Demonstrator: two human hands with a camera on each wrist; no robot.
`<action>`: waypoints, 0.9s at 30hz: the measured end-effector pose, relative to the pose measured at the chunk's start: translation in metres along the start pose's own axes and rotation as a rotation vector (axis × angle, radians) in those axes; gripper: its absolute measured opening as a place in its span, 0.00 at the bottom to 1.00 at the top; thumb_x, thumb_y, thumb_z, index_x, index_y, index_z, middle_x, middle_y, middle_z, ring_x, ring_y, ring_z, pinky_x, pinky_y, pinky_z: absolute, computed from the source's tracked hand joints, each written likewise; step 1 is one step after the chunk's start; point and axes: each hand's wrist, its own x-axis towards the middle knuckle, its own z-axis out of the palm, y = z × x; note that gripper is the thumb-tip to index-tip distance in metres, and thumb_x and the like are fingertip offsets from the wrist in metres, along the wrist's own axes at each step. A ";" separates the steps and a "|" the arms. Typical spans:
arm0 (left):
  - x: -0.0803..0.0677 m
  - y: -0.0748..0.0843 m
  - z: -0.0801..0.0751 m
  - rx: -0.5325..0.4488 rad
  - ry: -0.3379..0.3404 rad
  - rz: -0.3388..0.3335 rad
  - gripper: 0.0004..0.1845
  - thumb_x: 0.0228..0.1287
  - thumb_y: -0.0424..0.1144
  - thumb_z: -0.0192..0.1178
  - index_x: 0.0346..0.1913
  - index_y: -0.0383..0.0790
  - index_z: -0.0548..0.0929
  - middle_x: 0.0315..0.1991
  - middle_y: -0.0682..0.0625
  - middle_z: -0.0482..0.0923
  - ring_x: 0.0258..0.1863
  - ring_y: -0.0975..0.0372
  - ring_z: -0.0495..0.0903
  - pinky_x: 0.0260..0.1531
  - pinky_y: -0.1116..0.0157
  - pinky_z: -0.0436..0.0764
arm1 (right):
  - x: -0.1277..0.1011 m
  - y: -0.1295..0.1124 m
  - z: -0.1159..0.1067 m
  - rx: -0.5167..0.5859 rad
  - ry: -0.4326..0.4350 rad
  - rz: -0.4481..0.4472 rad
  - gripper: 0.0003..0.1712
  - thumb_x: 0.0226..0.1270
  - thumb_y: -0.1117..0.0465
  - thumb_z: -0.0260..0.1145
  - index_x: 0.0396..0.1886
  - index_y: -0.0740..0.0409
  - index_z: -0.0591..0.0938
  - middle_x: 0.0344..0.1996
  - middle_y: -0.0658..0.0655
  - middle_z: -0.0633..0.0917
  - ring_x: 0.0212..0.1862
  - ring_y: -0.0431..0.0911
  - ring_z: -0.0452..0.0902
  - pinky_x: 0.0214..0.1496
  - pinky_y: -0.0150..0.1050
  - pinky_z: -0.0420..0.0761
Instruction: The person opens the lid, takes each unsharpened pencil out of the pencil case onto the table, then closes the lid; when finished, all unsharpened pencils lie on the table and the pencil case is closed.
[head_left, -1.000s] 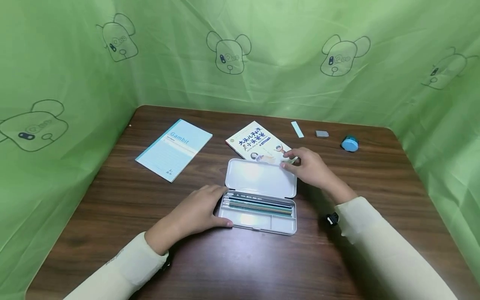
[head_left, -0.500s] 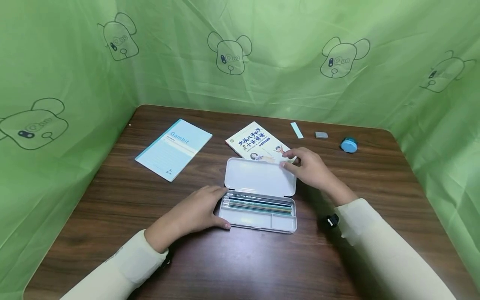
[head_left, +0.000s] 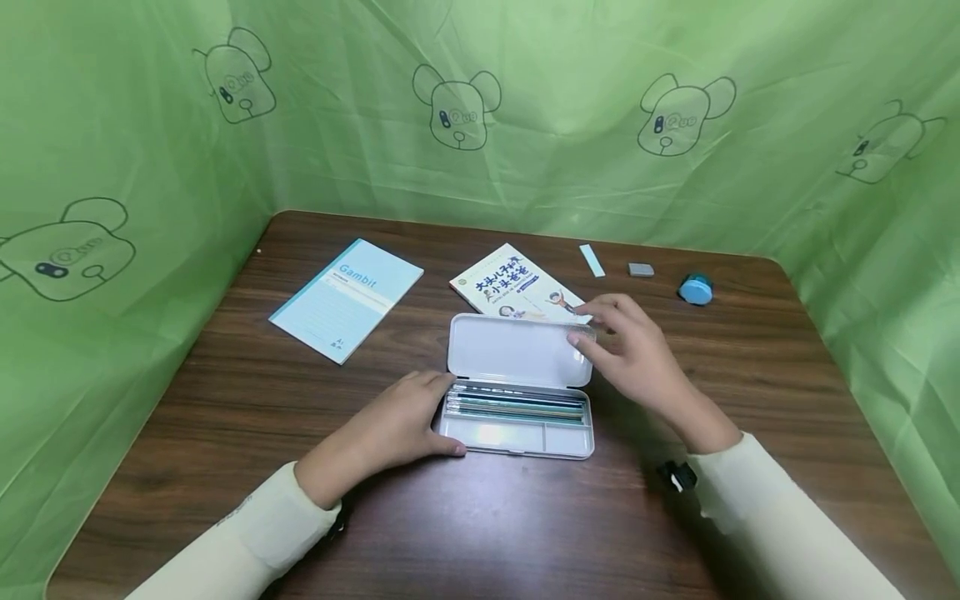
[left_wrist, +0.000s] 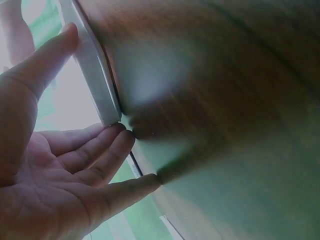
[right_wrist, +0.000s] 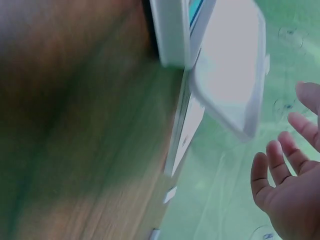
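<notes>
A white pencil case lies with its lid raised at the back. Several pencils fill its rear compartment, while the two front compartments show bare white floors. My left hand holds the case's left end, thumb at the front edge and fingers around the rear left corner; the left wrist view shows fingertips near the tabletop. Beside the lid's right corner is my right hand. In the right wrist view, its loosely bent fingers stand apart from the lid and hold nothing.
Behind the lid lies a white picture book, partly covered by it. A light-blue notebook is at the left. A pale strip, a grey eraser and a blue round object line the back right. Green cloth surrounds the table.
My right hand has shifted slightly right, away from the lid's corner. The left hand stays at the case's left end. The raised lid looks slightly more upright.
</notes>
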 end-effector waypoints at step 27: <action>-0.001 0.002 0.001 -0.018 0.010 -0.019 0.58 0.54 0.57 0.88 0.79 0.26 0.73 0.75 0.32 0.79 0.77 0.41 0.77 0.80 0.44 0.76 | -0.047 -0.021 0.028 -0.210 -0.402 -0.119 0.18 0.76 0.68 0.75 0.62 0.57 0.92 0.55 0.56 0.93 0.60 0.51 0.90 0.62 0.53 0.91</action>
